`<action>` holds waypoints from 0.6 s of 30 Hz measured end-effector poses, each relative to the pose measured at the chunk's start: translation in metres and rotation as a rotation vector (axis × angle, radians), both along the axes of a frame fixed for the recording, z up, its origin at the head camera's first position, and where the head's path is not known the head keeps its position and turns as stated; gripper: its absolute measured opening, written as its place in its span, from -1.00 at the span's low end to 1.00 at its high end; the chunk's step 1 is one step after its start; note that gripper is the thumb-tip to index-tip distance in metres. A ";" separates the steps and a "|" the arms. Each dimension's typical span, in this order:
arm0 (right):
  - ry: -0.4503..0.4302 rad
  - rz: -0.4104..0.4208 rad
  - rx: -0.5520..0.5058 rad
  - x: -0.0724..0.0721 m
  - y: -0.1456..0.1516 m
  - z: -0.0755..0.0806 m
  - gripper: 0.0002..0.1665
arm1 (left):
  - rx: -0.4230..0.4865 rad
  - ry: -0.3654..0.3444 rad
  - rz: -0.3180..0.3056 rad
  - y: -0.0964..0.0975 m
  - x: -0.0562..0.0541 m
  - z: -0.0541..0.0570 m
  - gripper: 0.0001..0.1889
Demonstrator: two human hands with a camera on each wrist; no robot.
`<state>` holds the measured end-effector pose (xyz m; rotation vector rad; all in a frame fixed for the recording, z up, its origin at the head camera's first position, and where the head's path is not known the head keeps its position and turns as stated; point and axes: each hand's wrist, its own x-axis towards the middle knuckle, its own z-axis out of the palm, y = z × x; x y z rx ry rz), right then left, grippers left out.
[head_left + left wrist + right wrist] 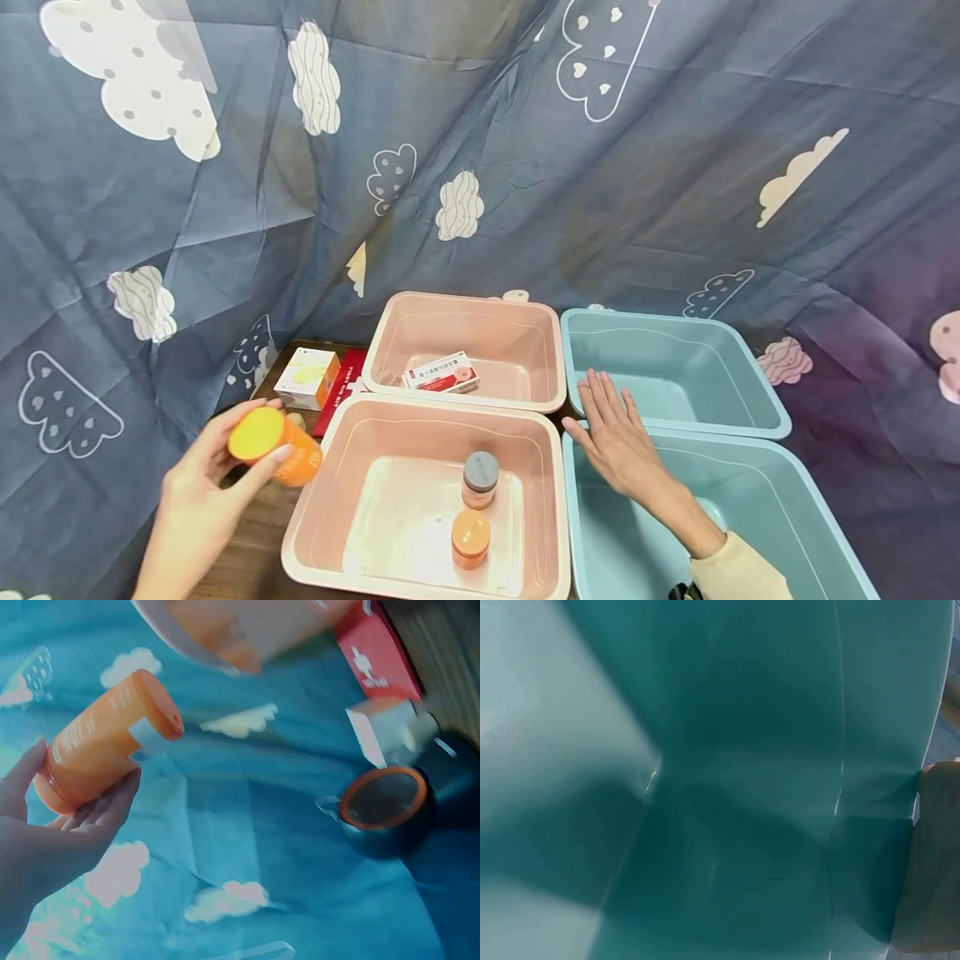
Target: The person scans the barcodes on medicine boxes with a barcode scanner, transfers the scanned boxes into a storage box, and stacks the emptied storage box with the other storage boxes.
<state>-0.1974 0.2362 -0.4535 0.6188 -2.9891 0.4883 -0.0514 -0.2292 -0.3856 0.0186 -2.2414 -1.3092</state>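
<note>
My left hand (198, 483) grips an orange plastic bottle (300, 454) with a yellow-orange lid, held beside the front pink bin's left rim. In the left wrist view the bottle (97, 746) lies tilted between thumb and fingers, a pale label patch near one end. With its fingers straight, my right hand (618, 442) lies palm down over the adjoining rims of the two blue bins. Part of that hand (934, 862) shows at the right edge of the right wrist view, beside the blue bin wall (765, 787).
In the front pink bin (420, 417) stand a grey-lidded jar (480, 479) and an orange-lidded jar (471, 540). A red-and-white medicine box (442, 375) lies in the rear pink bin (472, 304). Left of them are a white-and-orange box (307, 377) and a red first aid kit (341, 392).
</note>
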 end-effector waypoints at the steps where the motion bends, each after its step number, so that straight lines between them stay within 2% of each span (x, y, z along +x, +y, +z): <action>1: 0.002 -0.002 0.004 0.000 0.000 -0.001 -0.07 | 0.005 -0.004 0.037 -0.005 0.001 -0.002 -0.27; 6: 0.014 0.003 0.013 0.001 0.000 0.001 -0.07 | 0.028 -0.074 0.230 -0.027 -0.001 -0.016 -0.31; 10: 0.008 0.006 0.014 0.003 -0.001 0.003 -0.08 | 0.046 -0.140 0.323 -0.041 -0.007 -0.029 -0.33; 14: 0.026 0.011 0.014 0.002 0.000 0.002 -0.09 | 0.050 -0.182 0.326 -0.048 -0.014 -0.042 -0.36; 18: 0.053 0.013 -0.008 0.001 0.001 -0.001 -0.08 | -0.017 -0.205 0.285 -0.049 -0.023 -0.053 -0.36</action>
